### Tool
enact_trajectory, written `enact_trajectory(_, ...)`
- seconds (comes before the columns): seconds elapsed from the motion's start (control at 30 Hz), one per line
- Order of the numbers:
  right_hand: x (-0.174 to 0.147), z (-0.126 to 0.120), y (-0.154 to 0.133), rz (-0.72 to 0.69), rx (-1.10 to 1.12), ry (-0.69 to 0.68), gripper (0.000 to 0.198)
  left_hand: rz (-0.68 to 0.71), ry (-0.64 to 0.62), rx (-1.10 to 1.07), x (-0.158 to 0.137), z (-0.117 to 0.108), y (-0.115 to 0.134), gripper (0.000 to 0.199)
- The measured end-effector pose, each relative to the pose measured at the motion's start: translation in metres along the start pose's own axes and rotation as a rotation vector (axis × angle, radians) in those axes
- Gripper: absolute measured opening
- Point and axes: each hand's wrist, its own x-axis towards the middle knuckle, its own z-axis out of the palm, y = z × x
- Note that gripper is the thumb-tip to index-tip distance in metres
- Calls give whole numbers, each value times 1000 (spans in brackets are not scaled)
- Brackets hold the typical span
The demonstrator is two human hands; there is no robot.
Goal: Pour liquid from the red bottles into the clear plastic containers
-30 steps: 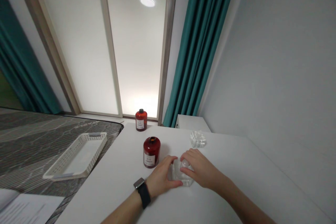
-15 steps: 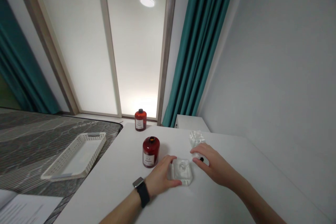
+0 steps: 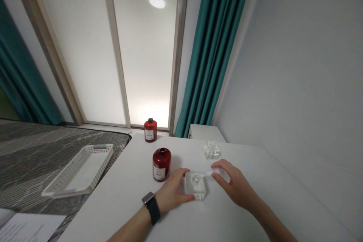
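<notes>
My left hand (image 3: 178,190) holds a clear, square glass block-like container (image 3: 195,186) at its left side, thumb in front and fingers behind. It rests on the white table and shows a round shape in its middle. My right hand (image 3: 231,181) pinches a small whitish object with a narrow tip (image 3: 210,173) pointing left, close to the container's right edge. Its exact kind I cannot make out. A dark red bottle (image 3: 161,166) with a white label and an uncapped neck stands left of my left hand. Behind my right hand sits a clear faceted glass piece (image 3: 211,150).
A second red bottle (image 3: 150,130) with a dark cap stands near the white table's (image 3: 121,193) far edge. On the grey surface at left are a white plastic basket (image 3: 95,172) and printed papers (image 3: 31,227). A white cabinet (image 3: 208,132) stands behind the table.
My right hand has shifted slightly right and down. The whitish object's narrow tip now points left toward the glass container; a black part seen between the fingers earlier no longer shows. My left hand keeps its hold.
</notes>
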Motion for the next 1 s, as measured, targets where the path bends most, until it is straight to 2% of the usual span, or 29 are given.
enact_trajectory(0.3,-5,9,5,-70,-57,82,14,-3,-5,-2,0,-1,2,67)
enact_trajectory(1.0,-17,17,13,5,-4,100,14,-12,-8,-8,0,-1,2,67)
